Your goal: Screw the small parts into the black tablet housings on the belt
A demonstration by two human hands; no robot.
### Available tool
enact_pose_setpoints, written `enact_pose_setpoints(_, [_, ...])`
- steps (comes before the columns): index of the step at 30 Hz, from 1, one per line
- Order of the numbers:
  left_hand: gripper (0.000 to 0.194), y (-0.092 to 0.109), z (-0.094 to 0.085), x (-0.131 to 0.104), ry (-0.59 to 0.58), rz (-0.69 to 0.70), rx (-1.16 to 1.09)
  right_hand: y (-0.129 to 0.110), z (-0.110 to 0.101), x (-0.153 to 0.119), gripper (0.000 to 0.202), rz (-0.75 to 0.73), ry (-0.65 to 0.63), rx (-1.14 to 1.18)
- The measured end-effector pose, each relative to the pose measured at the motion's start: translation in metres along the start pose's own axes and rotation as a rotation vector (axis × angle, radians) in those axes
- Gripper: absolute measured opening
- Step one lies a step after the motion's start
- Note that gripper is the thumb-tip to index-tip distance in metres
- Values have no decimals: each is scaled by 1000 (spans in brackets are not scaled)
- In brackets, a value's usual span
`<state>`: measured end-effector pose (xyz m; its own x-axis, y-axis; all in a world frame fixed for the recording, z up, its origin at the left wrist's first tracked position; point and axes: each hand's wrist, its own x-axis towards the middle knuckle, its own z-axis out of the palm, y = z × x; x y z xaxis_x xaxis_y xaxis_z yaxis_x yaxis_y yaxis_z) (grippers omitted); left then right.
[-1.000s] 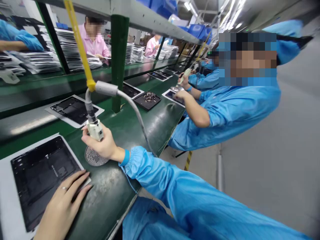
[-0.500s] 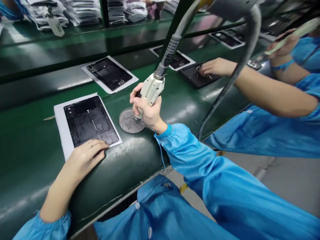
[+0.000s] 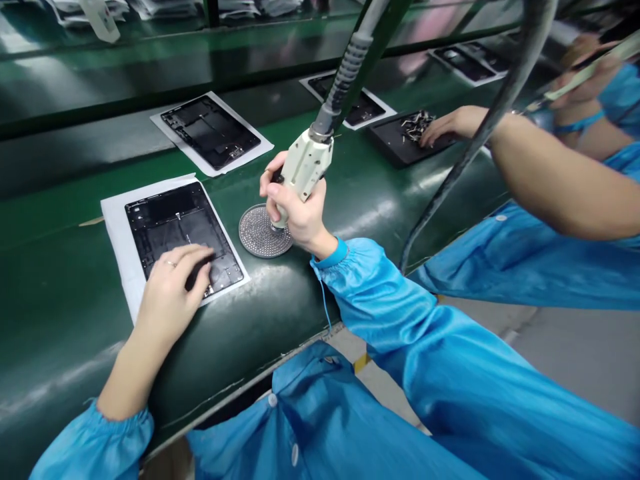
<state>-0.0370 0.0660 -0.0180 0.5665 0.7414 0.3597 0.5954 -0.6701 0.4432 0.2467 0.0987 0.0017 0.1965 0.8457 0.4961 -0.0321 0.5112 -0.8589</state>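
My right hand (image 3: 303, 208) is wrapped round a cream electric screwdriver (image 3: 307, 163), held tilted with its hose end up. The driver's lower end meets a round perforated metal plate (image 3: 257, 233); the bit itself cannot be made out. Over the lower part of a black tablet housing (image 3: 167, 217) is my left hand (image 3: 173, 283), its fingers bent and a small gap between thumb and fingertips. Nothing shows in that hand. Beneath the housing lies a white sheet (image 3: 123, 247), and thin parts and cables run across its inside.
A second housing (image 3: 210, 130) on white sheeting lies farther back, and a third (image 3: 367, 110) behind the driver. At right, a co-worker's hand (image 3: 450, 127) reaches to small parts on a black tray (image 3: 393, 143). A thick grey hose (image 3: 495, 120) hangs before that arm.
My left hand has moved up from the housing's lower edge to over its inside. My right hand keeps the screwdriver at the perforated plate. The co-worker's hand has shifted right, uncovering small parts.
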Motion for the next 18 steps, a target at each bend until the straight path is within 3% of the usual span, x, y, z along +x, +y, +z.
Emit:
enact_pose_setpoints(3, [33,-7,8,6,8,-103,65,-1,0,-1,57,-20,-8,-27])
enact_pose_setpoints(7, [26,-8,12,12,3,-139,43,-1,2,-3,50,-62,-20,42])
enact_pose_setpoints(15, [23,4,10,16,124,-106,-130,5,6,-3,34,-117,15,144])
enact_pose_setpoints(18, [10,8,9,15,114,-113,-196,6,5,-3,30,-137,4,150])
